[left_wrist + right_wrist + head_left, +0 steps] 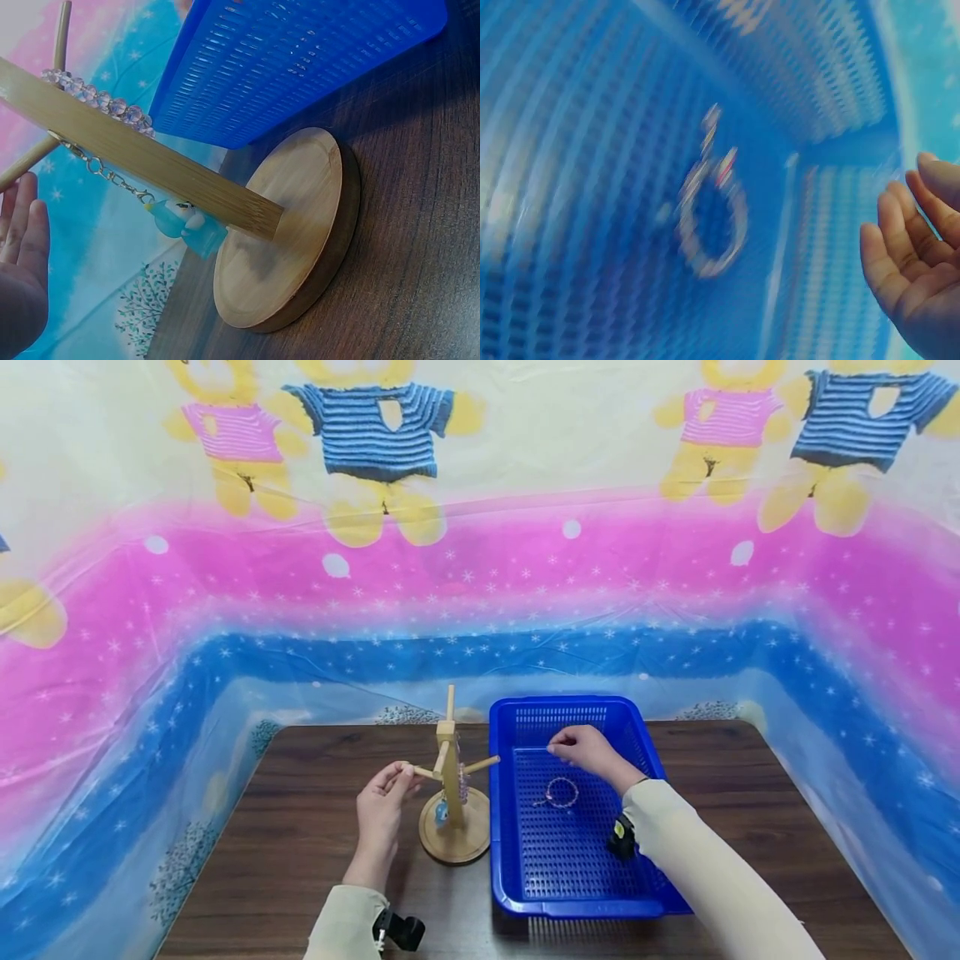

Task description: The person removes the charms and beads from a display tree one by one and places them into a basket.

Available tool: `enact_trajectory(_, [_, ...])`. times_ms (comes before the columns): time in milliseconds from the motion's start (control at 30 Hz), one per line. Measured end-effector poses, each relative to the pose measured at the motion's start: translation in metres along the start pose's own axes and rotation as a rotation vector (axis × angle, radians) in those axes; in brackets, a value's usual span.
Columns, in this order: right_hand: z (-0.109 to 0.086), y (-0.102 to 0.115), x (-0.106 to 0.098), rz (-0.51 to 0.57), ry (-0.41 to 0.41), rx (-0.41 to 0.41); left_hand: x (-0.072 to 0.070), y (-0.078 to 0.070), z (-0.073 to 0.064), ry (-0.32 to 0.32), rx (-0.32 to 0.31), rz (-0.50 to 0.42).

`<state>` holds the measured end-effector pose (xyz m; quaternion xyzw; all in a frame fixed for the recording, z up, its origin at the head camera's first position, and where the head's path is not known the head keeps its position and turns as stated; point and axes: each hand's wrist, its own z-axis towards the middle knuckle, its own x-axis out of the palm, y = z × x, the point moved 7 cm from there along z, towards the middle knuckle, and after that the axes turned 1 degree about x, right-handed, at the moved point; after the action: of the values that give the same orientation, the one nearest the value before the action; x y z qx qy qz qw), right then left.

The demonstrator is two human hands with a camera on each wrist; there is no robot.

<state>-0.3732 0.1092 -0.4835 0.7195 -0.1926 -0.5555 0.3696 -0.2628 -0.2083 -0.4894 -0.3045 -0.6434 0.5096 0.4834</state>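
Observation:
A wooden jewelry stand (452,777) with several pegs stands upright on a round base. At its left peg is my left hand (384,797), thumb and fingertips pinching the peg's end. From the stand hang a light blue figure charm (187,225) on a metal chain and a pale pink bead bracelet (105,101). Over the blue plastic basket (506,893) hovers my right hand (588,752), its fingers loosely bent with nothing visible in them. Below that hand a beaded bracelet (576,792) lies on the basket floor; it looks blurred in the right wrist view.
Stand and basket sit side by side on a dark wood-grain table (292,827), the basket to the right. A printed cloth (510,568) with bears and snowflakes rises behind and at both sides of the table.

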Motion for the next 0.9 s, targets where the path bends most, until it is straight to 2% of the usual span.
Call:
enact_trajectory(200, [-0.012, 0.052, 0.008, 0.125, 0.026, -0.117, -0.001, -0.001, -0.001, -0.004, -0.002, 0.009])
enact_trajectory(333, [-0.018, 0.072, 0.017, 0.211, 0.055, -0.150, -0.002, 0.000, -0.001, -0.001, 0.000, 0.014])
enact_trajectory(467, [-0.023, 0.084, 0.025, 0.276, 0.110, -0.180, -0.001, 0.001, -0.001, 0.004, -0.006, 0.010])
enact_trajectory(600, [-0.027, 0.090, 0.031, 0.287, 0.161, -0.223, -0.001, 0.001, -0.001, 0.002, -0.012, 0.017])
enact_trajectory(900, [-0.030, 0.096, 0.036, 0.309, 0.177, -0.249, 0.000, 0.000, -0.001, 0.009, -0.012, -0.005])
